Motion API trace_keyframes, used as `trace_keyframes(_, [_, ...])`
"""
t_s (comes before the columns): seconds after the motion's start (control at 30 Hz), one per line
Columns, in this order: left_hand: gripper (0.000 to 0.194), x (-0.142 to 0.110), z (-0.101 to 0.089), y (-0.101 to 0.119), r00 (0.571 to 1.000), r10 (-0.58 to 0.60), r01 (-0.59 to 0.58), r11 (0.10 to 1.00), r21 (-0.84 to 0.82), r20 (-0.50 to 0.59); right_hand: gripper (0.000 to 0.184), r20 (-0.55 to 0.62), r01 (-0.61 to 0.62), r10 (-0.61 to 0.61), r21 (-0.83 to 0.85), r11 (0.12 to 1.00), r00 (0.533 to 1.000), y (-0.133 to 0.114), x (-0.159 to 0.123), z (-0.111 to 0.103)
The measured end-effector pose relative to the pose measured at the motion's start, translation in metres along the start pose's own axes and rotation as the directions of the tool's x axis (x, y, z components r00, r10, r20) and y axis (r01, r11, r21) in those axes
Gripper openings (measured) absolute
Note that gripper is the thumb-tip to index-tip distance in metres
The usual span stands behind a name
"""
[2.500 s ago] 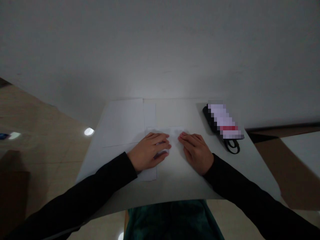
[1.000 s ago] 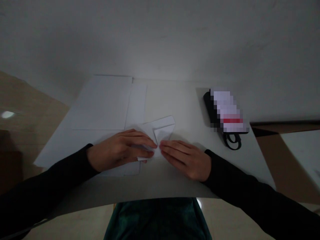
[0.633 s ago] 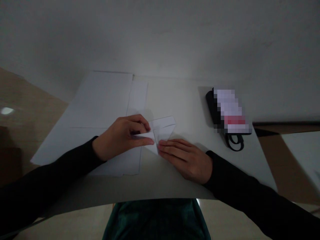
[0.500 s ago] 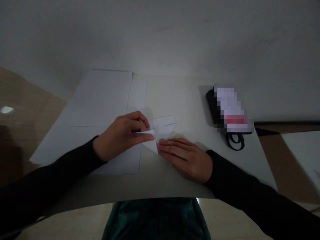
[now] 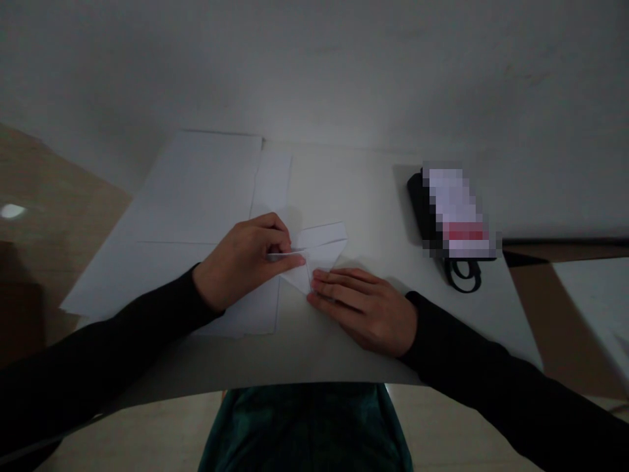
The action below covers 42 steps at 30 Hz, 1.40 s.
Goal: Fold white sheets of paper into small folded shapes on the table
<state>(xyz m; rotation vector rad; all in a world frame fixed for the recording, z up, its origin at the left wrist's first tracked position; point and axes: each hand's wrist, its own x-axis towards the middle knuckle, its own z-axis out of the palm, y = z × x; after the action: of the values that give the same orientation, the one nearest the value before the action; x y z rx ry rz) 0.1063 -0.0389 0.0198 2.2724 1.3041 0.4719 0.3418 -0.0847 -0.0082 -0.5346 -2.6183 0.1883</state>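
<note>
Watching through the head camera, I saw the folded paper (image 5: pixel 319 252) lying near the middle of the tabletop (image 5: pixel 344 190), a white, pointed shape just beside a loose sheet (image 5: pixel 260 308). The left hand (image 5: pixel 243 255) had a firm grip on the paper's upper flap (image 5: pixel 287 252), with thumb and fingers pinched together and the flap raised slightly from the layers below. The right hand (image 5: pixel 361 308) lay flat with its grip open, holding nothing, while its fingertips (image 5: pixel 324 282) pressed on the paper near its lower point.

To my eye, the danger lay in the balance between the two hands. If those fingertips had eased off, the paper could have slid across the smooth tabletop, and an uneven tug from the left could have skewed a crease or torn the flap.

A large sheet (image 5: pixel 196 190) and a narrow strip (image 5: pixel 272 190) lay beyond the left hand. To the right sat a black case (image 5: pixel 420 210) with a pixelated label, trailing a black loop (image 5: pixel 462 278). Around the tabletop I could make out a pale wall (image 5: pixel 314 65), a tan floor (image 5: pixel 63 190), brown cardboard (image 5: pixel 560 314), and green cloth (image 5: pixel 304 426) over the person's lap, all in dim light.
</note>
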Motion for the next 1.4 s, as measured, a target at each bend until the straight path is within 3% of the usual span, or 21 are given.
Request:
trace_keyframes(0.53, [0.022, -0.008, 0.012, 0.003, 0.994, 0.058, -0.05, 0.995, 0.092, -0.09, 0.026, 0.002, 0.025, -0.025, 0.016, 1.0, 1.0, -0.003, -0.001, -0.002])
trace_keyframes(0.8, [0.021, -0.008, 0.01, -0.001, 0.993, 0.083, -0.082, 0.996, 0.026, -0.082, 0.023, 0.022, 0.024, -0.024, 0.025, 0.999, 0.999, -0.003, -0.003, -0.003])
trace_keyframes(1.0, [0.02, -0.01, 0.013, -0.003, 0.989, 0.093, -0.091, 0.996, 0.025, -0.114, 0.038, 0.038, 0.013, -0.014, 0.029, 0.999, 0.999, -0.004, -0.003, -0.003])
trace_keyframes(1.4, [0.019, -0.009, 0.012, 0.001, 0.991, 0.079, -0.075, 0.996, 0.039, -0.111, 0.036, 0.061, 0.01, -0.012, 0.028, 1.0, 0.998, -0.005, -0.002, -0.003])
